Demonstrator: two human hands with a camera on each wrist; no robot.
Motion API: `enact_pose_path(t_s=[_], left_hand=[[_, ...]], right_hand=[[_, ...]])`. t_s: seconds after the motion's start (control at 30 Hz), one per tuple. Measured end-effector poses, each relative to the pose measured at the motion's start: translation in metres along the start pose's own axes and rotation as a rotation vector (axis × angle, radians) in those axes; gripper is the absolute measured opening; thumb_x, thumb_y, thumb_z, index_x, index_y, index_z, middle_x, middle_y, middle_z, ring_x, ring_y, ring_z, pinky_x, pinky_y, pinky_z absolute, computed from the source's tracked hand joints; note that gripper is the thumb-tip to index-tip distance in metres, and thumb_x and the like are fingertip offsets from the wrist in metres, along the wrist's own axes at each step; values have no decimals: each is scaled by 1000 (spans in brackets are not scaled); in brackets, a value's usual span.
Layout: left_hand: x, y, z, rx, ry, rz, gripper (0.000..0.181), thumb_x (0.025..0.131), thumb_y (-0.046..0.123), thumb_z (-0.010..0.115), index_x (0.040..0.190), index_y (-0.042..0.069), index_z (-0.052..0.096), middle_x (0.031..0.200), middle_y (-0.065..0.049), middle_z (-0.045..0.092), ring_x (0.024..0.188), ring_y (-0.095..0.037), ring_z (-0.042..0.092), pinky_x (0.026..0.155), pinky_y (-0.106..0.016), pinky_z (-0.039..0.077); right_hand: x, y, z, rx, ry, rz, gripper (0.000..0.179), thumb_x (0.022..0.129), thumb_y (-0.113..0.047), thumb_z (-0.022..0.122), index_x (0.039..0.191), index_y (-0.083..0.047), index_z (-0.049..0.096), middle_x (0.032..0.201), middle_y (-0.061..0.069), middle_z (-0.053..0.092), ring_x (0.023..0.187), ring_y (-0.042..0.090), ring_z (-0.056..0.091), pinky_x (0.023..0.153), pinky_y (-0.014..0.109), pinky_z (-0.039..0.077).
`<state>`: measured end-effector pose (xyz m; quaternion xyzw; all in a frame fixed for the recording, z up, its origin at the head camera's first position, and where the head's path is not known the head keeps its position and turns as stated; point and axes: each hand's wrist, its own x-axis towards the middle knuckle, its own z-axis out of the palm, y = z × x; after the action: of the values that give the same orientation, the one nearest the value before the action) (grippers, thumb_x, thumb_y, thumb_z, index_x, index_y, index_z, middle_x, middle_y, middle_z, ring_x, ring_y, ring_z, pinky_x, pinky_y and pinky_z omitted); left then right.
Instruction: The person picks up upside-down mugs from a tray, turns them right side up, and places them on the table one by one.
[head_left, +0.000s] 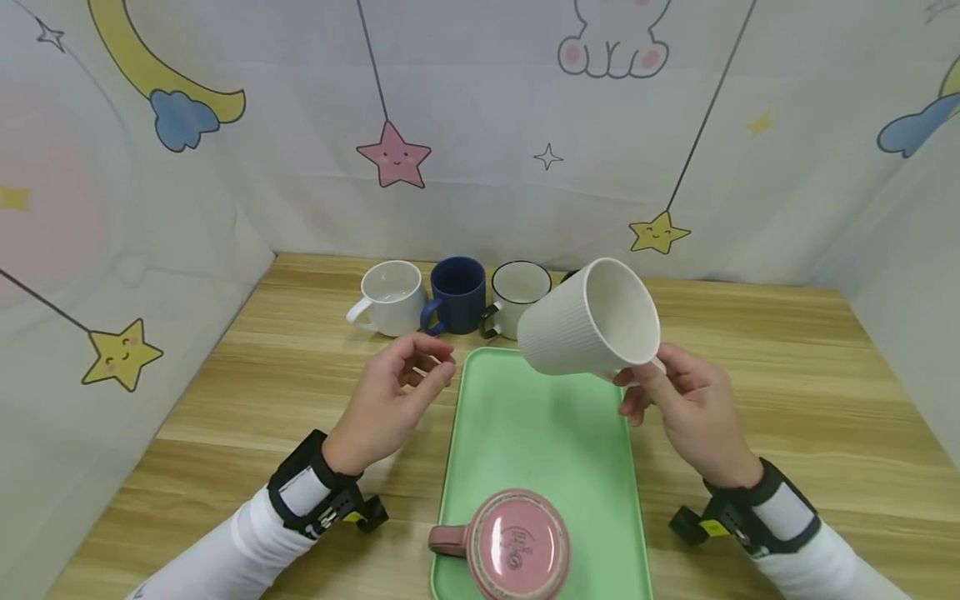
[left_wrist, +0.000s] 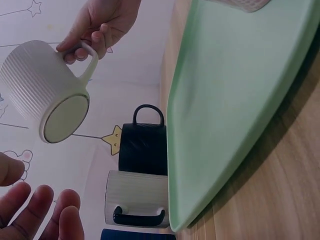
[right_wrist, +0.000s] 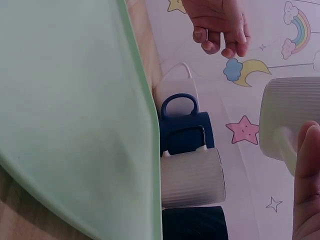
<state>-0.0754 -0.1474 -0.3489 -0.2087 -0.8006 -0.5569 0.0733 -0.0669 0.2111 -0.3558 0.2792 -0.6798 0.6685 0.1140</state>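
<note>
Right hand (head_left: pixel 696 412): my thumb and fingers pinch the handle (left_wrist: pixel 94 62) of the white ribbed mug (head_left: pixel 558 333); I judge this grip leaves its wall and mouth untouched.
White ribbed mug: raised above the far part of the green tray (head_left: pixel 555 442), apart from it; tipped on its side, mouth to the right and toward me, base to the left. The tilt probably comes from holding the handle underneath.
Left hand (head_left: pixel 384 408): holding nothing; fingers loosely bent, thumb apart from them, just beyond the tray's left edge. It appears placed facing the mug's base, not touching.
Pink mug (head_left: pixel 517 546): upside down at the tray's near end, handle to the left; resting on its rim likely gives it a steady stance.
Back row: white cup (head_left: pixel 397 304), navy mug (head_left: pixel 461 296), black-rimmed mug (head_left: pixel 513 317), their handles leftward; black mug (left_wrist: pixel 143 147), its handle rightward, mostly hidden in the head view. Their line seems to leave the tray unobstructed.
Support: wooden table (head_left: pixel 787 400) under tray and row.
</note>
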Motion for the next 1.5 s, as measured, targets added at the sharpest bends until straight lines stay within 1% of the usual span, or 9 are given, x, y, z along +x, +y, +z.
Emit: enact_pose_path(t_s=[0.1, 0.2, 0.4, 0.53, 0.8, 0.93, 1.1, 1.23, 1.5], left_hand=[[-1, -1, -2, 7, 0, 4, 18, 104, 5, 69, 121, 3, 67, 113, -7, 71, 95, -21, 67, 76, -33, 58], [-1, -1, -4, 19, 9, 12, 18, 104, 5, 69, 121, 3, 67, 114, -9, 71, 96, -21, 67, 76, -32, 58], [0, -1, -9, 47, 27, 16, 18, 104, 8, 69, 121, 3, 67, 114, -7, 71, 98, -20, 67, 78, -31, 56], [0, -3, -12, 72, 33, 16, 20, 104, 9, 70, 122, 3, 68, 116, -8, 70, 100, -20, 66, 80, -32, 56], [1, -5, -17, 116, 35, 36, 25, 103, 10, 72, 126, 3, 67, 120, -7, 69, 102, -20, 65, 79, -32, 57], [1, -6, -18, 138, 31, 43, 25, 103, 10, 72, 127, 3, 67, 121, -7, 68, 104, -21, 65, 84, -33, 57], [1, -8, -20, 168, 28, 43, 27, 103, 11, 72, 128, 3, 67, 125, -9, 68, 108, -26, 64, 88, -43, 56], [2, -10, -23, 225, 14, 53, 34, 102, 12, 73, 133, 2, 65, 130, -12, 66, 114, -30, 63, 93, -52, 53], [1, -11, -25, 338, -29, 69, 49, 101, 18, 76, 144, 2, 59, 136, -14, 62, 124, -35, 58, 98, -56, 52]], right_hand=[[-1, 1, -2, 8, 8, -15, 24, 104, 16, 51, 123, 14, 66, 94, 17, 74, 64, 19, 68, 51, 27, 57], [-2, 1, -5, 3, 17, -14, 23, 104, 16, 52, 122, 14, 66, 94, 17, 74, 64, 19, 69, 52, 26, 57], [-5, 1, -11, -19, 46, -6, 22, 104, 15, 53, 123, 17, 65, 95, 14, 75, 65, 18, 69, 51, 26, 57], [-6, 1, -15, -33, 56, -6, 23, 104, 15, 54, 124, 17, 64, 96, 14, 76, 65, 18, 70, 51, 26, 57], [-7, 5, -23, -15, 88, -35, 22, 101, 19, 55, 121, 20, 64, 96, 15, 76, 64, 17, 69, 50, 25, 56], [-8, 7, -28, -14, 108, -57, 22, 100, 22, 54, 120, 21, 64, 96, 16, 76, 63, 17, 69, 50, 25, 56], [-9, 9, -36, -32, 127, -95, 22, 99, 23, 54, 119, 23, 63, 96, 17, 76, 63, 16, 69, 50, 23, 55], [-9, 9, -41, -41, 138, -106, 21, 99, 23, 54, 118, 24, 62, 96, 17, 76, 63, 16, 70, 51, 22, 55], [-9, 6, -52, -37, 172, -121, 21, 98, 24, 55, 118, 26, 61, 96, 17, 76, 63, 16, 70, 51, 21, 56]])
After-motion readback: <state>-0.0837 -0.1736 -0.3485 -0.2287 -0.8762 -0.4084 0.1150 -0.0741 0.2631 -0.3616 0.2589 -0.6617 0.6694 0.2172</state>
